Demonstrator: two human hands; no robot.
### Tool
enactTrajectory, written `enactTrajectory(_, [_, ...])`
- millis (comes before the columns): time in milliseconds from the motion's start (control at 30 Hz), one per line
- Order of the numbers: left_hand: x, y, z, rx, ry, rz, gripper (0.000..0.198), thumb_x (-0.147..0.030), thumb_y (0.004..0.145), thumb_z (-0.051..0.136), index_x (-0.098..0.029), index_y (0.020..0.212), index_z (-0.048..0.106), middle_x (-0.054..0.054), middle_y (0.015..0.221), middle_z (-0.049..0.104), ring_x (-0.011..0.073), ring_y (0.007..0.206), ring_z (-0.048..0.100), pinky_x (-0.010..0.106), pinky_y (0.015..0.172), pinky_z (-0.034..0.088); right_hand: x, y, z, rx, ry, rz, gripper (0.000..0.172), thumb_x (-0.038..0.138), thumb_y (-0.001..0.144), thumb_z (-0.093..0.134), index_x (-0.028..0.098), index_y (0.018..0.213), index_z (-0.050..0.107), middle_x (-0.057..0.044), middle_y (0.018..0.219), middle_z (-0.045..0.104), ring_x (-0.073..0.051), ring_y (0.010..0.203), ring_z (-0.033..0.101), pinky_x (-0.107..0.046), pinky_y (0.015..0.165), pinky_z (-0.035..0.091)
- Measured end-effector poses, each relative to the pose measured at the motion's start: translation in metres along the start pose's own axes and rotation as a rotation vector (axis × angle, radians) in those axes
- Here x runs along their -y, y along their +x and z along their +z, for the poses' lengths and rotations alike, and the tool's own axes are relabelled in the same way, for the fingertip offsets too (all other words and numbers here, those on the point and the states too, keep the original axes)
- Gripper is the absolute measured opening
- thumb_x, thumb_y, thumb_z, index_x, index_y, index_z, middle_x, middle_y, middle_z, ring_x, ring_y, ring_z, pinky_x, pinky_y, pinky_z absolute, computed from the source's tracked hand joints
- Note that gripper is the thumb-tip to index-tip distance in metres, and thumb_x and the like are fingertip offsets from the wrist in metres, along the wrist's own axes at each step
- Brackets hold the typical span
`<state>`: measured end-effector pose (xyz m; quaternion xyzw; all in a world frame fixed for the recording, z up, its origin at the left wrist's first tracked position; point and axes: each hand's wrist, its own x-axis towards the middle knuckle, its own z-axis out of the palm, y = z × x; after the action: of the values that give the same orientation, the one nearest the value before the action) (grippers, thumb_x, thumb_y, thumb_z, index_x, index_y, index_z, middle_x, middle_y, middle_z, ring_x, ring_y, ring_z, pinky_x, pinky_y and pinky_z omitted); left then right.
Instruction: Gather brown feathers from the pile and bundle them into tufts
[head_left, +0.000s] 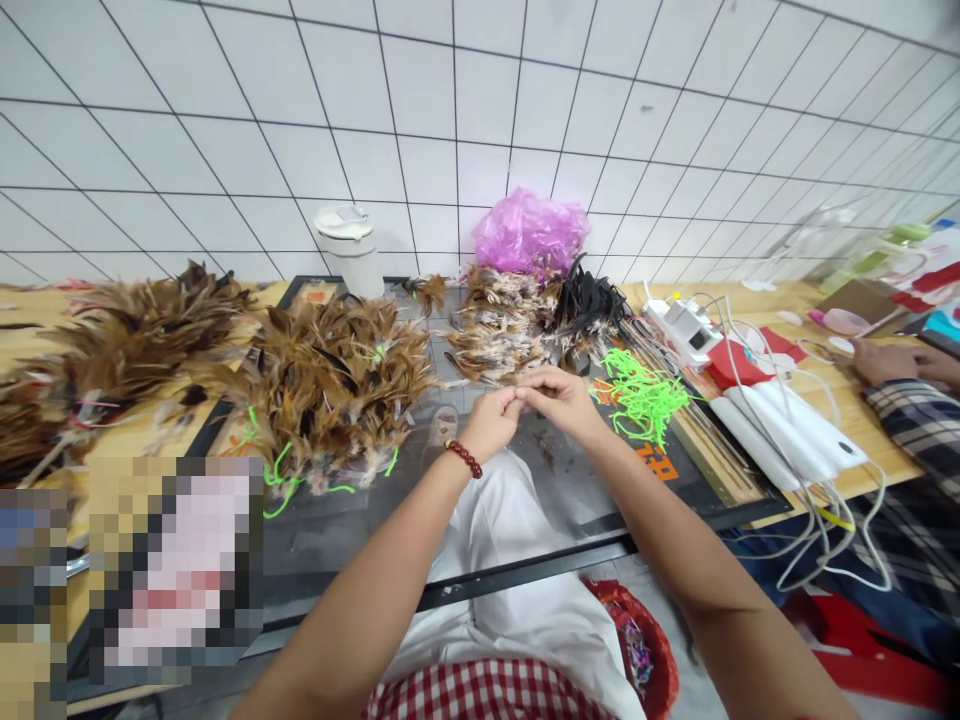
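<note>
My left hand, with a dark red bead bracelet on its wrist, meets my right hand above the dark glass tabletop. The fingers of both hands are pinched together at their tips; what they hold, if anything, is too small to make out. Just beyond the fingertips lie bundles of light brown feathers. A large heap of brown feathers is left of my hands. Bright green strings lie in a tangle to the right, with black feathers behind them.
A white lidded cup and a pink plastic bag stand near the tiled wall. More feathers lie far left. White power strips and cables are at right, beside another person's plaid sleeve. A red bin is below.
</note>
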<state>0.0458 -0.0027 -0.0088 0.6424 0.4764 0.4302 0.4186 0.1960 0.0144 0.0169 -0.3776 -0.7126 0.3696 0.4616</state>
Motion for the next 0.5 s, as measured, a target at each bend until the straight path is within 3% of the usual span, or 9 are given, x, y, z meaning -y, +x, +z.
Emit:
enactTrajectory(100, [0.001, 0.000, 0.001, -0.017, -0.025, -0.035, 0.024, -0.030, 0.082, 0.045, -0.015, 0.067, 0.057, -0.003, 0.055, 0.046, 0.0105, 0.054, 0.040, 0.023, 0.055, 0.030, -0.002, -0.003, 0.002, -0.104, -0.018, -0.038, 0.022, 0.037, 0.078, 0.064, 0.018, 0.069, 0.063, -0.004, 0.078, 0.063, -0.015, 0.077, 0.058, -0.031, 0.074, 0.046])
enactTrajectory(233, [0.001, 0.001, 0.000, 0.084, -0.262, -0.114, 0.029, -0.039, 0.082, 0.046, -0.015, 0.069, 0.055, -0.005, 0.053, 0.043, 0.0081, 0.048, 0.033, 0.021, 0.049, 0.026, 0.002, 0.005, -0.002, -0.186, 0.143, 0.064, 0.022, 0.040, 0.083, 0.056, 0.019, 0.076, 0.054, -0.001, 0.072, 0.060, -0.011, 0.062, 0.051, -0.026, 0.060, 0.042])
enactTrajectory(333, [0.001, 0.002, -0.003, 0.089, -0.422, -0.208, 0.031, -0.044, 0.078, 0.052, -0.015, 0.068, 0.054, -0.005, 0.052, 0.042, 0.0061, 0.044, 0.029, 0.021, 0.046, 0.021, 0.021, 0.007, -0.020, -0.469, 0.322, 0.054, 0.025, 0.042, 0.082, 0.057, 0.022, 0.072, 0.046, 0.003, 0.064, 0.052, -0.009, 0.051, 0.041, -0.023, 0.050, 0.036])
enactTrajectory(400, [0.000, 0.003, -0.006, 0.065, -0.520, -0.277, 0.033, -0.047, 0.074, 0.058, -0.015, 0.067, 0.053, -0.005, 0.052, 0.042, 0.0047, 0.042, 0.027, 0.020, 0.044, 0.018, 0.038, -0.011, -0.043, -0.600, 0.356, 0.053, 0.028, 0.042, 0.078, 0.061, 0.023, 0.067, 0.043, 0.005, 0.056, 0.041, -0.010, 0.047, 0.037, -0.024, 0.047, 0.033])
enactTrajectory(500, [-0.003, 0.004, -0.010, 0.023, -0.627, -0.331, 0.036, -0.048, 0.068, 0.065, -0.014, 0.066, 0.053, -0.005, 0.052, 0.042, 0.0031, 0.041, 0.026, 0.019, 0.043, 0.015, 0.057, -0.079, -0.086, -0.625, 0.249, 0.141, 0.026, 0.039, 0.076, 0.065, 0.027, 0.060, 0.047, 0.004, 0.046, 0.033, -0.013, 0.044, 0.038, -0.030, 0.048, 0.036])
